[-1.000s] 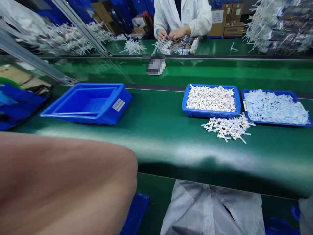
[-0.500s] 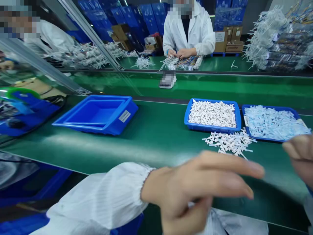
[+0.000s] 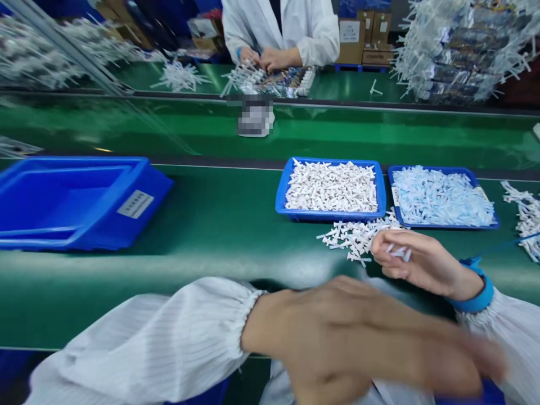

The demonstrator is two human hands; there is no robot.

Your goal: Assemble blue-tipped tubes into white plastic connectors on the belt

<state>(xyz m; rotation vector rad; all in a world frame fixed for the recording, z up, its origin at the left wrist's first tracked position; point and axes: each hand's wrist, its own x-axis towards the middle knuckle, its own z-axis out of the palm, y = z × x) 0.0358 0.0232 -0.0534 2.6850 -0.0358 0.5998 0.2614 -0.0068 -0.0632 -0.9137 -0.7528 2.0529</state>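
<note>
Your right hand (image 3: 415, 261) is curled with its palm turned inward, the fingers closed loosely round a few pale pieces (image 3: 397, 252) that show in their hollow. Your left hand (image 3: 379, 337), lower and nearer you, reaches across with long fingers stretched out; it is blurred and its palm is hidden, so you cannot tell whether it carries anything.

The step in hand looks like handling a small batch in the right fingers. The next move probably calls for keeping that curl snug, since such slim, light pieces could slip out between the fingers.

The held pieces are short and smooth, faintly translucent, plastic by their look. Just beyond the right fingertips, and to their left, lies a loose pile (image 3: 350, 239) of white, stubby pieces with wider heads and thin tails; whether the fingers touch it, you cannot tell. Behind that pile, a blue tray (image 3: 329, 215) with a rounded rim is heaped with similar matte white pieces. Straight beyond the right hand, a shallower tray (image 3: 447, 226) carries slender, icy-blue pieces. A flat blue band (image 3: 475, 298) wraps your right wrist, against the gathered cuff, and further to the right is another white heap (image 3: 529, 219). Well left of both hands stands a glossy, slope-sided blue bin (image 3: 158, 188) on the smooth green surface (image 3: 223, 225).
</note>
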